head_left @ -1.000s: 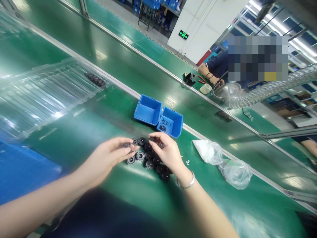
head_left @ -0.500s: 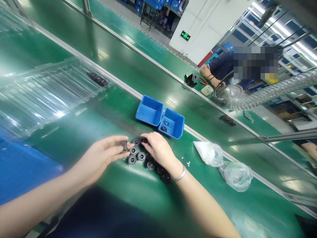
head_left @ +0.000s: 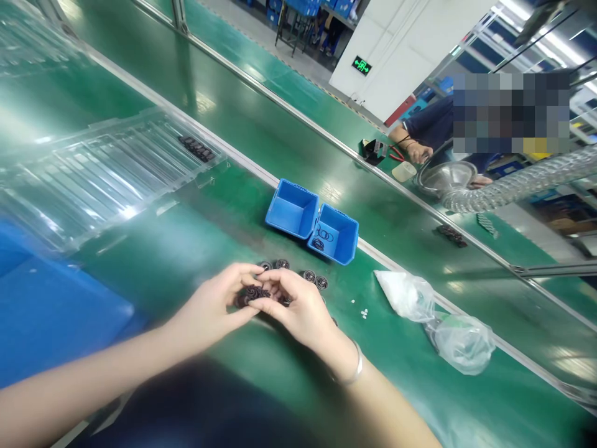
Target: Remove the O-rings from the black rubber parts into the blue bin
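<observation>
At the far left we are seeing a blue bin [head_left: 56, 298] running out of view and, just beyond it, a clear ribbed tray [head_left: 93, 174] whose ribs are blurring under glare. Next, the left hand [head_left: 208, 302] is curling around a cluster of dark pieces [head_left: 254, 294], its thumb and fingers standing apart by the cluster's width and gripping it. The cluster is sitting between both hands, too blurred for us to be counting its pieces. From the other side, the right hand [head_left: 305, 308] is bending its fingers inward, its thumb touching the cluster's front; as its fingers are overlapping, we are unable to tell whether they are clamping or merely touching. Behind the hands, round dark parts [head_left: 321, 282] are lying on the green table [head_left: 368, 386], some being partly hidden. Past two blue boxes [head_left: 291, 211], plastic bags [head_left: 461, 342] are resting, their contents looking unclear, and farther right pixels are masking part of a co-worker [head_left: 433, 115].
</observation>
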`<state>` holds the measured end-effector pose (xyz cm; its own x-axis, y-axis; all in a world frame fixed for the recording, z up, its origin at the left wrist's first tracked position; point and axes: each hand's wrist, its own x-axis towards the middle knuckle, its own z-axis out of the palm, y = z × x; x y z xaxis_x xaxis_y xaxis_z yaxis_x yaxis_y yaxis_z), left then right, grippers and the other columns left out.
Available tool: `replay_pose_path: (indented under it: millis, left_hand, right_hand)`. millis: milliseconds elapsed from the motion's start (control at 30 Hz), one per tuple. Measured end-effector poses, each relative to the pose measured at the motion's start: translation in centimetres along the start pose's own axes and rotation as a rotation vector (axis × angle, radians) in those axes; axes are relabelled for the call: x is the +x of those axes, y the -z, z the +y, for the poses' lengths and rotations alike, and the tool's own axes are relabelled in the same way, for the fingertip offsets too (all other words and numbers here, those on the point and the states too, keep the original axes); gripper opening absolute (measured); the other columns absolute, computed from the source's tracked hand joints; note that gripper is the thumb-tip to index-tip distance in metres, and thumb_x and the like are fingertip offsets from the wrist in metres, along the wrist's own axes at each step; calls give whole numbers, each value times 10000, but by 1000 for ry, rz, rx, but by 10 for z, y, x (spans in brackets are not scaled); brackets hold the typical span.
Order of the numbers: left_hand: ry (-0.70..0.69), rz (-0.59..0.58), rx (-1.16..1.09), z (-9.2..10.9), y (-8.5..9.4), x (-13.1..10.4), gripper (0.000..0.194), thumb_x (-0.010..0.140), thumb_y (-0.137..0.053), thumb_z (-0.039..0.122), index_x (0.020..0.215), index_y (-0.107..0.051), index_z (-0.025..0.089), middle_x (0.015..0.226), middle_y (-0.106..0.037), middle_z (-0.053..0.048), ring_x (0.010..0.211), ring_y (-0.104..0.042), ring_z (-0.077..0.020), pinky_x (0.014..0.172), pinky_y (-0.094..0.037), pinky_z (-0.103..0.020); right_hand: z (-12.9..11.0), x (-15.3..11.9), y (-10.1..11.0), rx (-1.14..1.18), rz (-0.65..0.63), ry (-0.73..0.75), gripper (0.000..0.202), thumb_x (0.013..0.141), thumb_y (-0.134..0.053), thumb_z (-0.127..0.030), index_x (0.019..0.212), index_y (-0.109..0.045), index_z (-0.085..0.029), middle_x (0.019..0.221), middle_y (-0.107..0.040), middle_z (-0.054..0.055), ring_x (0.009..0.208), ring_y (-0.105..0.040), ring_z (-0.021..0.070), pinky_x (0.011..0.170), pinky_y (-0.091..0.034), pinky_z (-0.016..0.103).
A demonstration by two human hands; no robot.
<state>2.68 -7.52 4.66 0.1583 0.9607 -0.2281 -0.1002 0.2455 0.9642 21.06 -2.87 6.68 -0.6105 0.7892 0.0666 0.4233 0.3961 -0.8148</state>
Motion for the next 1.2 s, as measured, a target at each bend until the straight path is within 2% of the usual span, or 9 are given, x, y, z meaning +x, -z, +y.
replay_pose_path:
  millis: [100, 200, 267, 400, 567, 867, 1033, 1200]
  left_hand:
    - [46, 1, 7, 4, 5, 3, 398, 727, -760, 212, 1107, -642, 219, 1064, -719, -70, 1001, -688, -260, 893, -546, -347]
    - [62, 78, -70, 5, 14, 11, 313, 748, -757, 239, 1035, -648, 179, 1060, -731, -90, 1043, -674, -262, 956, -512, -374]
    - [51, 140, -148, 3, 20, 16, 302, 772, -753, 265, 1035, -640, 168, 1073, -731, -99, 1074, -664, -264, 991, -487, -402]
    - [62, 197, -240, -4, 27, 20, 319, 781, -764, 291, 1052, -647, 172, 1069, -725, -89, 1090, -667, -281, 1008, -471, -451]
    - [116, 181, -304, -9, 25, 22, 349, 735, -799, 287, 1041, -679, 170, 1054, -729, -80, 1079, -678, -286, 1011, -476, -452]
    - [168, 128, -389, -8, 26, 24, 318, 786, -751, 254, 1083, -668, 175, 1115, -717, -83, 1074, -681, -272, 1036, -464, -465]
    - [138, 132, -370, -7, 26, 24, 366, 765, -763, 262, 1102, -656, 167, 1134, -711, -101, 1126, -652, -298, 1065, -427, -498]
    - [100, 126, -290, -8, 24, 25, 374, 763, -755, 232, 1107, -629, 160, 1145, -702, -98, 1188, -608, -282, 1088, -399, -455]
  right_hand:
    - [5, 4, 8, 60, -10, -12, 208, 905, -674, -319, 1090, -642, -229, 976, -675, 35, 797, -650, 156, 691, -556, 267]
    - [12, 13, 19, 31, 84, 2, 101, 925, -616, -219, 1020, -648, -210, 1002, -660, 50, 794, -646, 155, 684, -556, 273]
    - [18, 19, 22, -76, 108, 49, 130, 910, -601, -154, 1021, -639, -213, 1025, -656, 54, 862, -643, 173, 747, -556, 302]
    - [30, 28, 17, -243, 16, 157, 227, 905, -572, -100, 1095, -600, -221, 1060, -649, 63, 1003, -617, 208, 894, -530, 375]
    - [39, 32, 8, -311, -30, 196, 266, 914, -550, -90, 1145, -568, -221, 1067, -641, 73, 1014, -609, 225, 918, -522, 415]
    - [41, 35, 14, -357, -116, 217, 282, 934, -549, -109, 1198, -543, -207, 1099, -643, 84, 1047, -602, 229, 948, -508, 420]
    - [39, 36, 17, -367, -162, 237, 283, 942, -542, -103, 1204, -533, -208, 1110, -643, 80, 1054, -594, 228, 961, -499, 420]
    - [35, 38, 18, -393, -184, 240, 254, 950, -543, -121, 1195, -533, -186, 1108, -644, 89, 1037, -592, 233, 947, -499, 424]
